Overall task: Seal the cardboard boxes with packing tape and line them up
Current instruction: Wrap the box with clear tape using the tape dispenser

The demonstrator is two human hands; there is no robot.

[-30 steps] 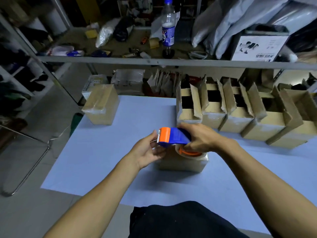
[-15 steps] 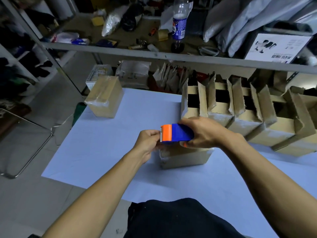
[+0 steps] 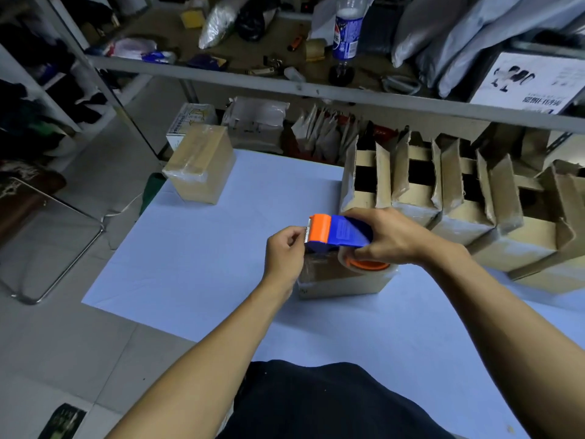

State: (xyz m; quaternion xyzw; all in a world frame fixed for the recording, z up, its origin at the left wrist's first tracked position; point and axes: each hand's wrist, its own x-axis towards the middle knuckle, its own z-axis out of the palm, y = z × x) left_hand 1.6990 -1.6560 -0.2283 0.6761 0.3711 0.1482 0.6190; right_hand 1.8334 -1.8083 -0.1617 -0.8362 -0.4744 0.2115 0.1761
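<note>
A small cardboard box (image 3: 335, 280) lies on the pale blue sheet (image 3: 202, 261) in front of me, its top partly hidden by my hands. My right hand (image 3: 389, 236) grips a blue and orange tape dispenser (image 3: 335, 234) just above the box, with the clear tape roll (image 3: 364, 263) under it. My left hand (image 3: 285, 248) pinches at the toothed orange end of the dispenser, fingers closed on the tape end. A taped box (image 3: 201, 166) stands at the sheet's far left corner. Several open boxes (image 3: 443, 198) stand in a row at the right.
A metal shelf rail (image 3: 316, 93) crosses above the far edge, carrying a plastic bottle (image 3: 346, 36), grey bags and clutter. Packets and a white carton (image 3: 186, 122) sit behind the sheet. A metal chair frame (image 3: 53, 248) stands on the tiled floor at left.
The dispenser has stayed above the box. My left hand's fingers have closed in on its orange toothed end. The camera has tipped a little, so the scene sits lower in view.
</note>
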